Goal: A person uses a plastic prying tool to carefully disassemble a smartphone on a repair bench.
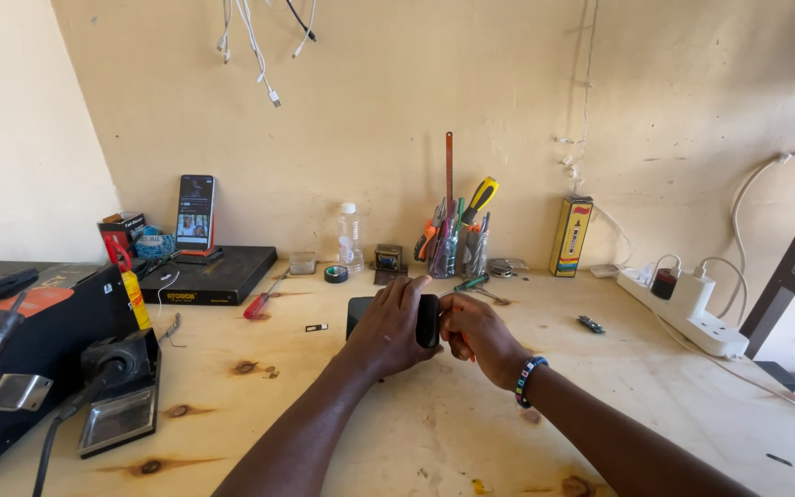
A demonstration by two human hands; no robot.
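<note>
1. Nearest on the left, a soldering iron stand (121,405) with a metal tray sits on the wooden table (434,433), touching a black station box (39,350) at the left edge.
2. The left hand (384,331) lies over a black phone (427,319) in the middle of the table, palm down, fingers curled over its top and left part, so it grips the phone.
3. The right hand (471,333), with a beaded bracelet (527,379) on the wrist, is closed against the phone's right edge; its fingertips pinch at that edge, though whether they hold some small part there is too fine to tell.
4. The phone stands slightly raised off the table between both hands, its dark side facing the camera.
5. Just left of the hands lie a small dark sliver (316,327) and a red-handled screwdriver (259,302).
6. To the right, well apart, a small dark chip (590,323) lies on the wood, and a white power strip (687,308) with plugs runs toward the right edge.
7. Behind the phone are a roll of black tape (335,273), a clear bottle (350,237) and a cup of tools (448,241).
8. Farther left, a second phone (195,212) leans upright against the wall behind a flat black case (209,276).
9. A yellow box (570,236) stands by the wall on the right.
</note>
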